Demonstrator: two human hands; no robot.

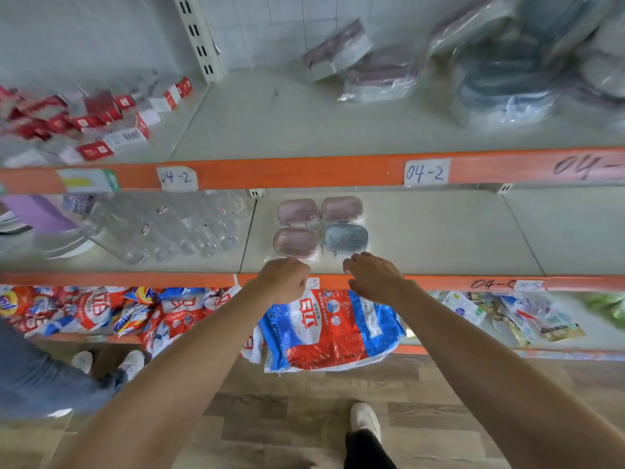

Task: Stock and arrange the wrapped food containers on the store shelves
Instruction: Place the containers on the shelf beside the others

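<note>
Head view: orange-edged middle shelf (439, 231) holds four wrapped containers (321, 228)

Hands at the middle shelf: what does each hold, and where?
Left hand and right hand reach the front containers' wrap edges; an actual grip cannot be told.

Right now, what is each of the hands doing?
Left hand: fingers curled, at the front pink container's wrapping; whether it grips cannot be told.
Right hand: open, fingers loosely bent, holding nothing.
</note>
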